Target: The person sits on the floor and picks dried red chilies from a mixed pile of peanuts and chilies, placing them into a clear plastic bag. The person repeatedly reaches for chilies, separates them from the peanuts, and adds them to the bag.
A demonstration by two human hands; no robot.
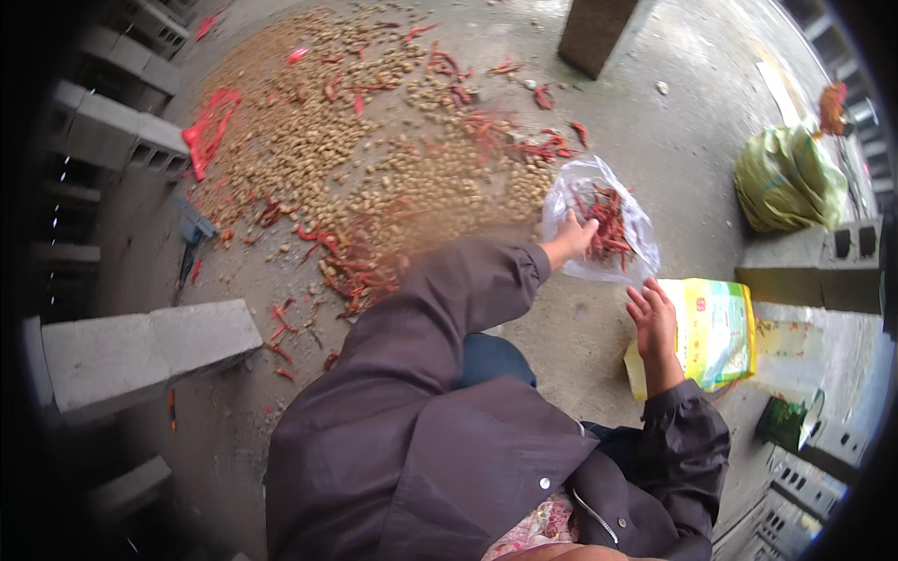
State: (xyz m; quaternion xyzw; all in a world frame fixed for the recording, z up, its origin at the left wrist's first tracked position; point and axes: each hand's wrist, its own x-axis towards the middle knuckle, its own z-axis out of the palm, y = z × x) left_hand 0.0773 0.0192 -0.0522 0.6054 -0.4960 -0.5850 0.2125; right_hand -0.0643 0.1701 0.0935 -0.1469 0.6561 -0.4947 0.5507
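A clear plastic bag point(643, 242) lies on the concrete floor with its mouth open, and dried red chili peppers point(609, 217) fill part of it. At the bag's near left edge is my left hand point(577, 240), its thumb and fingers against the plastic and beside the chilies; its exact hold is hard to tell. My right hand point(654, 317) is raised just below the bag's near right edge, fingers apart and holding nothing. To the left of the bag, unshelled peanuts point(316, 151) are spread over the floor, with more loose red chilies point(358, 270) among them.
A yellow printed bag point(715, 333) lies beside my right hand. Farther right, a green woven sack point(789, 179) stands by hollow concrete blocks point(782, 256). Another block bench point(147, 350) is at the left, near a red net bag point(214, 130). A dark post point(596, 35) stands ahead.
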